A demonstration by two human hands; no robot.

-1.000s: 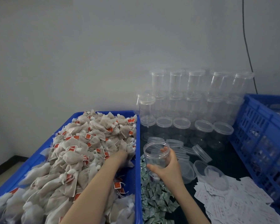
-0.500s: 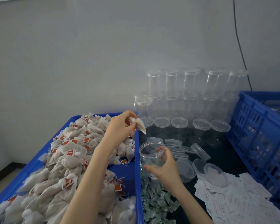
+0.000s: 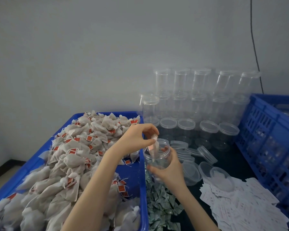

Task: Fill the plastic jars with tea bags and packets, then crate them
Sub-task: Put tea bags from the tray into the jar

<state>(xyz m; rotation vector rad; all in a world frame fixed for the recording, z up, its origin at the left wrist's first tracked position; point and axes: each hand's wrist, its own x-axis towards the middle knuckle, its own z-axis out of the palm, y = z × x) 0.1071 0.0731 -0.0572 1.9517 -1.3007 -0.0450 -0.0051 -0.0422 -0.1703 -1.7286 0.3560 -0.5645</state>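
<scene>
From the head camera I take the open plastic jar (image 3: 157, 155) as my landmark; it is lidless and held upright just right of the blue tray's (image 3: 141, 180) right rim. My right hand (image 3: 169, 170) wraps it from below and behind, fingers curled round its far wall, thumb on the near side. My left hand (image 3: 137, 137) hangs over the jar's mouth, fingertips pinching a tea bag (image 3: 154, 145) that dangles down into the opening, its red tag blurred. Left of the jar, the tray is heaped with more tea bags (image 3: 70, 155), pale pouches with red tags. Below the jar, on the dark table (image 3: 240, 164), lies a scatter of green-and-white packets (image 3: 158, 202). Right of the jar I see loose clear lids (image 3: 205, 152), and further down white paper slips (image 3: 244, 207). Behind the jar, stacked empty jars (image 3: 200, 97) stand against the wall. Well to the jar's right sits a blue crate (image 3: 270, 144); its contents I cannot make out
</scene>
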